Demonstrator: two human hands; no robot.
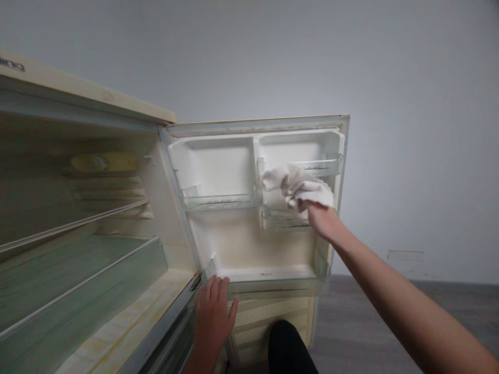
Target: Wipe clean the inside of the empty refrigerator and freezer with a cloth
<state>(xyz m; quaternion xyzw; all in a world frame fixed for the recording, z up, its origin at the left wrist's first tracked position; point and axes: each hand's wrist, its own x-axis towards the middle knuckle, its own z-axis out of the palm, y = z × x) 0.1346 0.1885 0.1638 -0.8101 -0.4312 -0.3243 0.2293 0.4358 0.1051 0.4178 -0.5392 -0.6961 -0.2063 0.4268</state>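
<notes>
A crumpled white cloth [298, 187] is gripped in my right hand [322, 215], in front of the small racks on the right of the open fridge door [237, 234]. The cloth hides most of my fingers and part of the upper right rack [327, 165]. My left hand [214, 306] has its fingers stretched out, at the left end of the clear bottom door rack [273, 286]. Left of the cloth sits another clear rack [218, 201] on the door.
On the left stands the fridge interior with a glass shelf [74, 226] and a greenish clear drawer [93, 285]. A lower door [268, 317] is open beneath, with my dark-clothed knee [290, 348] before it. Behind are a pale wall [409, 130] and wooden floor [351, 322].
</notes>
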